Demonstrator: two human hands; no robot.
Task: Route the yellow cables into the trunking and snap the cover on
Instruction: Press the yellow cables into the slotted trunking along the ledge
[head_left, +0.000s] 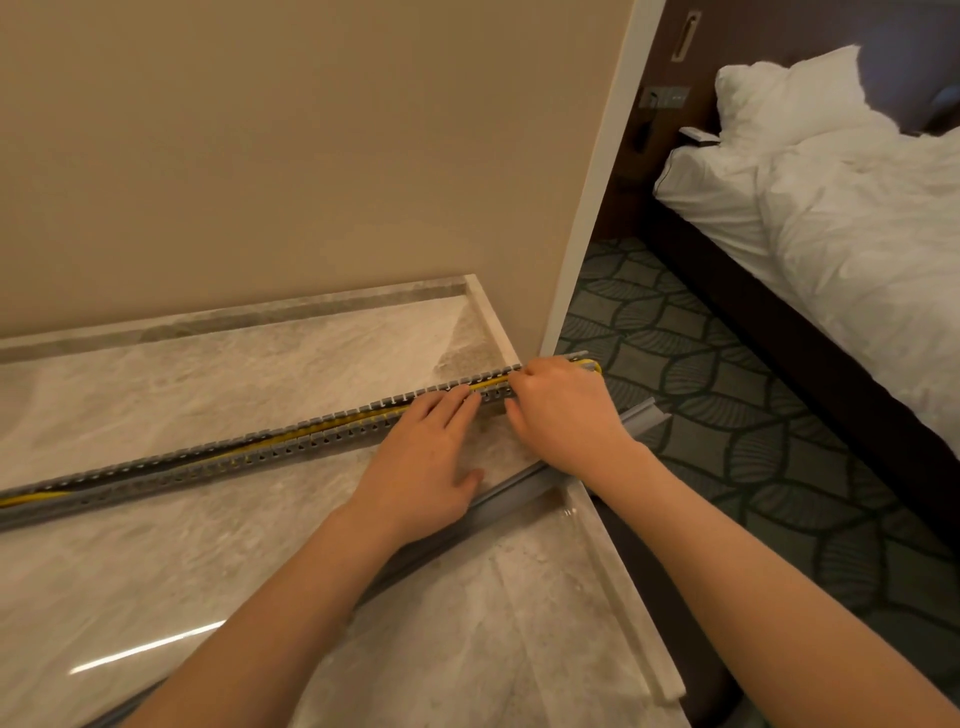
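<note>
A grey slotted trunking (249, 457) lies diagonally across the marble desk (156, 571), from the left edge of the frame up toward centre right, its end past the desk's edge. Yellow cables (311, 428) run inside its open channel. The left hand (426, 457) lies flat and open, fingertips on the trunking. The right hand (561, 400) curls closed around the trunking's right end. The grey cover (519, 493) lies nearer the camera, under both wrists. No writing is legible.
</note>
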